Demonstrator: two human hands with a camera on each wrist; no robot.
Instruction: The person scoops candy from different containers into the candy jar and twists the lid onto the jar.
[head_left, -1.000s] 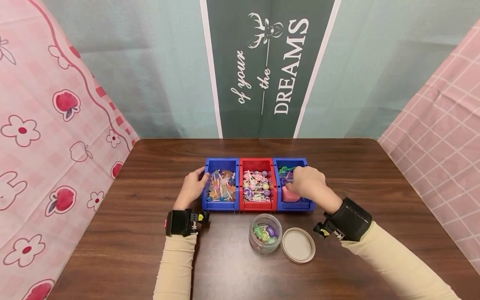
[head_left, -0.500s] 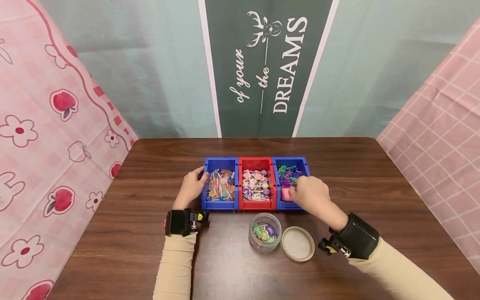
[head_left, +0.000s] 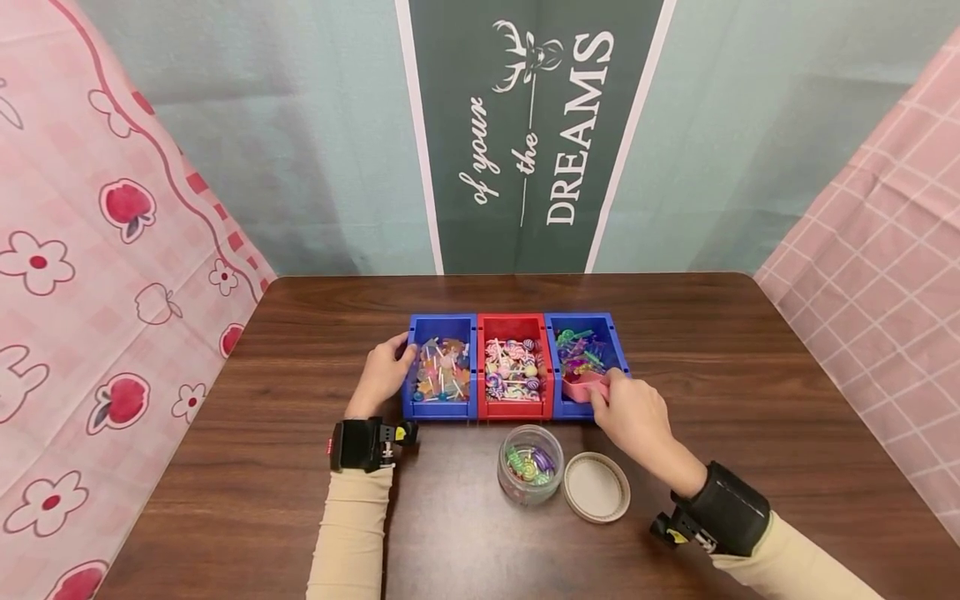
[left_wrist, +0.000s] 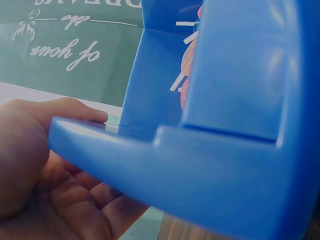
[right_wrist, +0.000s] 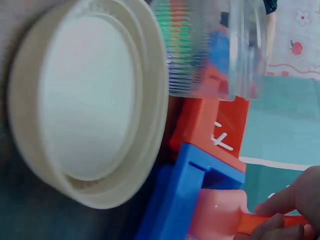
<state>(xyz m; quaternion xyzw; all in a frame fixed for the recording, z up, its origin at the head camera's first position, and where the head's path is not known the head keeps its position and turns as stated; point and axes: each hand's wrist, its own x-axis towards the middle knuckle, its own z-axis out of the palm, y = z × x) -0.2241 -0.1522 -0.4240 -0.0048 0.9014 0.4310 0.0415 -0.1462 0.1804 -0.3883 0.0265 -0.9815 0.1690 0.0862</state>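
My right hand grips the handle of a pink scoop, whose bowl sits inside the right blue bin among green and purple lollipop-like pieces. In the right wrist view the fingers wrap the orange-pink handle and the scoop shows over the bin's front wall. My left hand holds the left side wall of the left blue bin, thumb over the top edge and fingers beneath, as the left wrist view shows. That bin contains small clear and orange lollipops.
Between the blue bins stands a red bin of striped lollipops. In front, a clear jar with green and purple candies stands uncovered. Its round cream-rimmed lid lies to its right on the dark wood table.
My right hand has drawn back toward me and to the right with the scoop, from over the pieces to the front of the right bin. The left hand has stayed put.
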